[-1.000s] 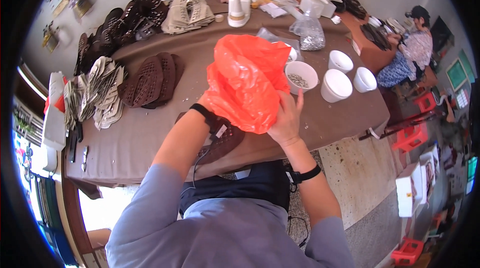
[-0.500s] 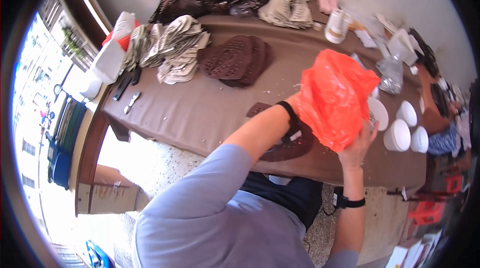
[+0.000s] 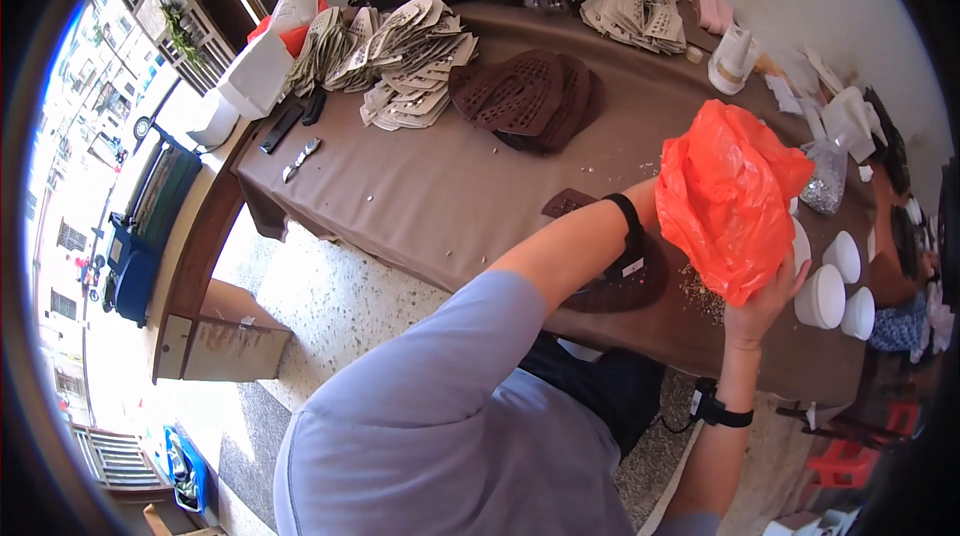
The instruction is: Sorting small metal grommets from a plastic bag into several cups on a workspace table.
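Both hands hold an orange plastic bag (image 3: 728, 194) above the brown-covered table (image 3: 420, 196). My left hand (image 3: 652, 204) grips the bag's left side and is mostly hidden behind it; a black band sits on that wrist. My right hand (image 3: 762, 298) supports the bag from below, a black watch on its wrist. Under the bag lie dark brown perforated shoe pieces (image 3: 620, 281) and small loose bits scattered on the cloth.
White bowls (image 3: 822, 294) stand right of the bag, with a clear bag of small pieces (image 3: 826, 181) behind. Stacks of brown (image 3: 528, 96) and beige (image 3: 405, 51) perforated cut-outs fill the table's far side. A cardboard box (image 3: 225, 341) stands on the floor at left.
My head has turned left, so the table has shifted right in view. The orange bag stays held in both hands above the table.
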